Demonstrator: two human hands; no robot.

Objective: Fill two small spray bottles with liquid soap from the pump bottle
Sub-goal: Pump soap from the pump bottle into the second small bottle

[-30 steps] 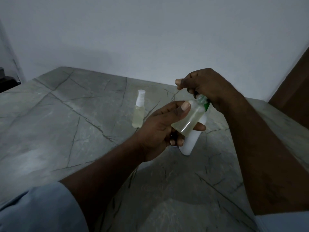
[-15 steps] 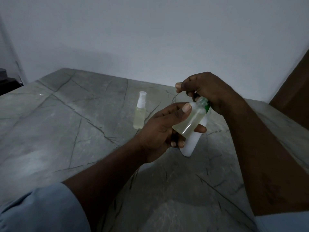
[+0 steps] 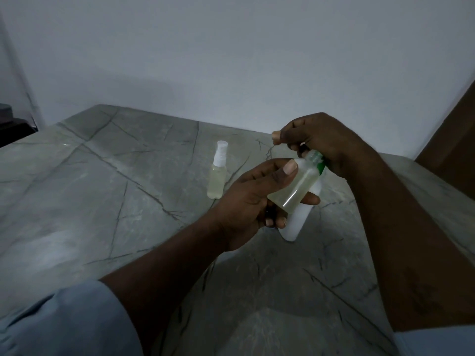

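Observation:
My left hand (image 3: 246,201) grips a small clear spray bottle (image 3: 295,191) that has no cap and is tilted, its open neck up against the top of the pump bottle. Pale yellowish liquid fills much of it. The white pump bottle (image 3: 295,223) stands on the table right behind it, with a green band near its top. My right hand (image 3: 321,140) is curled over the pump head, which is hidden under the fingers. A second small spray bottle (image 3: 218,181) with its white sprayer on stands upright to the left, holding pale liquid.
The grey marble-patterned table (image 3: 102,188) runs back to a white wall. A brown wooden surface (image 3: 455,140) rises at the right edge. Something dark (image 3: 10,129) sits beyond the table's far left corner.
Both hands and the bottles hold almost the same pose; the whole scene sits slightly lower in view than a second ago.

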